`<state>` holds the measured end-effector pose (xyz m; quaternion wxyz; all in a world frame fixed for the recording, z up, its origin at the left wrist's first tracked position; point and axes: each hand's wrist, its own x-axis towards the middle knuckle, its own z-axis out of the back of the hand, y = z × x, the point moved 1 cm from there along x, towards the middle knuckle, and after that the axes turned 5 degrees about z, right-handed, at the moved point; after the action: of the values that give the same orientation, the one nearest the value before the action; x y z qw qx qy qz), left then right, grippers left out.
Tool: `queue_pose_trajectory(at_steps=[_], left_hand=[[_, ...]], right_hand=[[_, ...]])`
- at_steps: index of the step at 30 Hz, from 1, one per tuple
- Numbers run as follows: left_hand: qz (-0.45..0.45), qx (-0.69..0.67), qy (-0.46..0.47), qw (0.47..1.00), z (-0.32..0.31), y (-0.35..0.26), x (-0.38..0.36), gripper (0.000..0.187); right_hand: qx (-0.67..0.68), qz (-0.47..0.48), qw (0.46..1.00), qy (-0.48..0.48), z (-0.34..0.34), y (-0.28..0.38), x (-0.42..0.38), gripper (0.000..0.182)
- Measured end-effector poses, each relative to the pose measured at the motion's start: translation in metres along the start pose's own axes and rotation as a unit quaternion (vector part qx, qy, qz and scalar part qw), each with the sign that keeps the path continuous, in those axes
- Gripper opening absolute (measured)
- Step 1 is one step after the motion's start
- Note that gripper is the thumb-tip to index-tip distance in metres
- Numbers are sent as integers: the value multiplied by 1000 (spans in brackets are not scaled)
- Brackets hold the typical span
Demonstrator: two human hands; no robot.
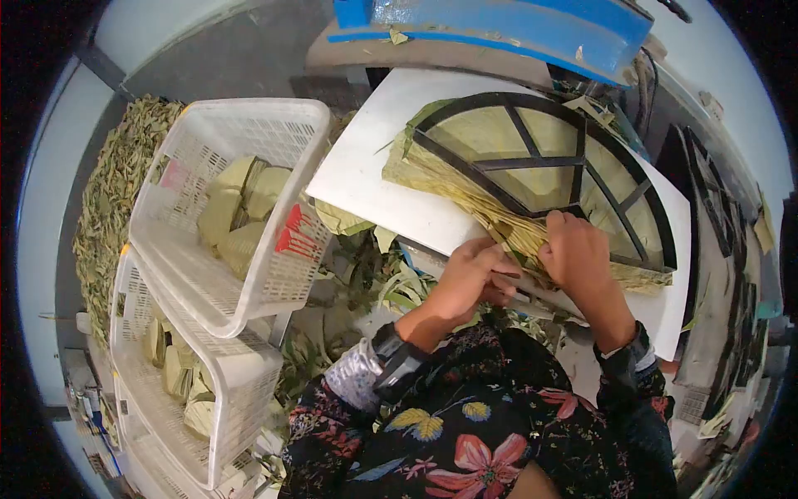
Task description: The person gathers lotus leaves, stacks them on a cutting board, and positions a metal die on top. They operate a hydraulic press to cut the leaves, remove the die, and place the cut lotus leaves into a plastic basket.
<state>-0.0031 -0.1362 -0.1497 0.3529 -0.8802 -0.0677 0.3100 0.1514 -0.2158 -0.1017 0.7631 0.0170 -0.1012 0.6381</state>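
A thick stack of dried leaves (432, 179) lies on a white board (366, 158). On top of the stack rests a black fan-shaped metal frame (532, 163), its bars dividing it into several sections, with leaves showing through them. My right hand (575, 249) is closed at the near edge, its fingertips at the frame's straight bar and its thumb against the layered leaf edges. Just left of it, my left hand (472, 281) is closed at the stack's near side, fingers curled together; what they pinch, if anything, is hidden.
A white plastic basket (287, 116) with cut leaf bundles (241, 204) stands at left, above another basket (241, 366). Loose leaves (116, 200) are heaped beyond. A blue machine (507, 29) spans the back. Another black frame (706, 191) leans at right. Scraps litter the floor.
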Motion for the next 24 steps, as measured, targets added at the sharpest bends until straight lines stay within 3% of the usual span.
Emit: queue_pose_trajectory(at_steps=[4, 9, 15, 22, 24], left_hand=[[17, -43, -24, 999, -10, -7, 15, 27], [42, 20, -10, 999, -14, -9, 37, 20], [-1, 72, -32, 997, -18, -7, 36, 20], [43, 163, 24, 985, -4, -22, 15, 25], [-20, 103, -6, 994, 0, -17, 6, 29]], right_hand=[[12, -7, 1000, 8, 4, -2, 2, 19], [12, -22, 1000, 13, 1, 4, 2, 17], [23, -5, 999, -28, -7, 10, -4, 21], [51, 10, 997, -49, 7, 24, -14, 30], [28, 7, 998, -59, -6, 23, -15, 30]])
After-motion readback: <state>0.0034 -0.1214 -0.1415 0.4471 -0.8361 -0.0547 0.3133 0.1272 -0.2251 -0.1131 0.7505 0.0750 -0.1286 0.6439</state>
